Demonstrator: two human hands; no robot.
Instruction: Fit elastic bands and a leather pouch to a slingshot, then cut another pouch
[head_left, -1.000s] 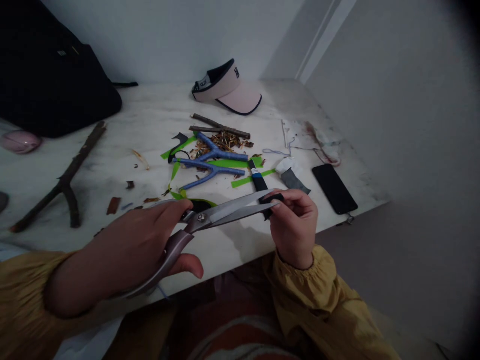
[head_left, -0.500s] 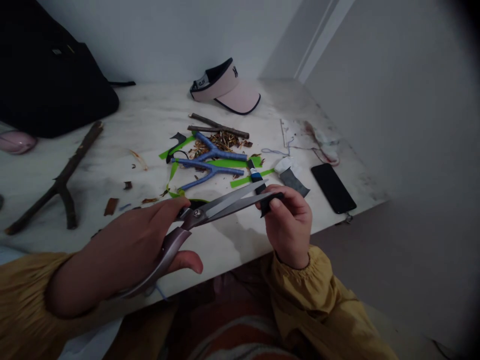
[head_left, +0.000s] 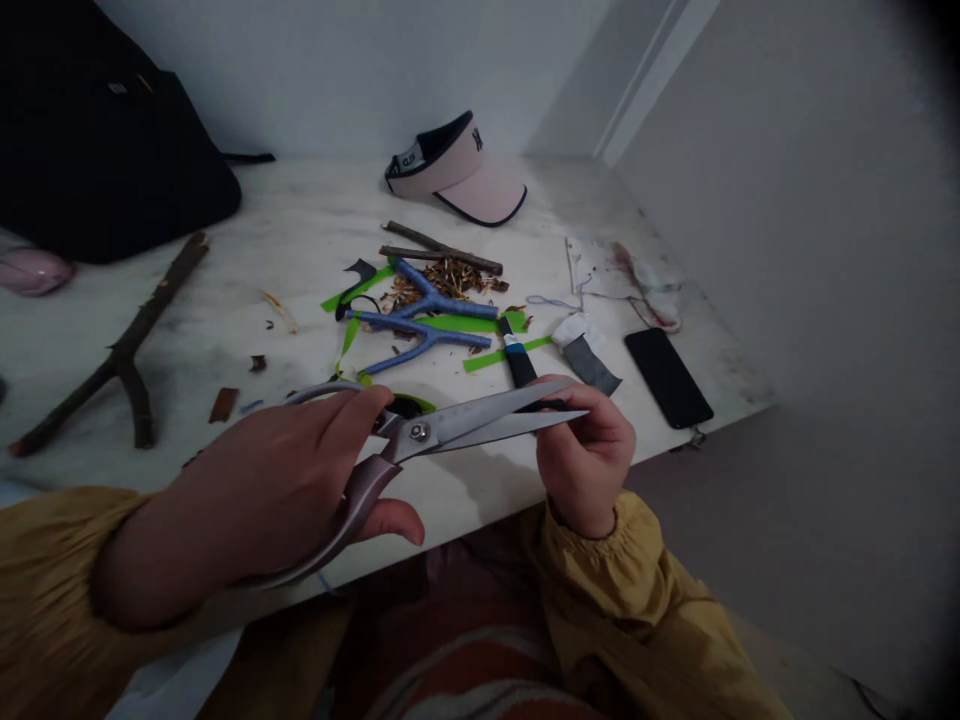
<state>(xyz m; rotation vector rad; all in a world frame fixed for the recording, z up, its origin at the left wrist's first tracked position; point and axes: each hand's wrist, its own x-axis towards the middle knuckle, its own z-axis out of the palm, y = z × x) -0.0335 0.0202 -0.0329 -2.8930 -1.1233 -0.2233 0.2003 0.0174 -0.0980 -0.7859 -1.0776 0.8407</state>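
My left hand is wrapped round the handles of large metal scissors, whose blades point right and are slightly parted. My right hand pinches a small black strip that sits between the blades near their tips. Both hands hover over the front edge of a white marble table. Just beyond the blades lie two blue forked sticks on green tape strips, with bark shavings behind them.
A black phone lies at the right front, beside a grey-white wad. A pink visor cap sits at the back, a black bag at back left, a bare forked branch on the left. A wall rises on the right.
The scissor blades have slid further right over the black strip and opened a little. My right hand has shifted slightly right and down; the strip is now mostly hidden behind the blades.
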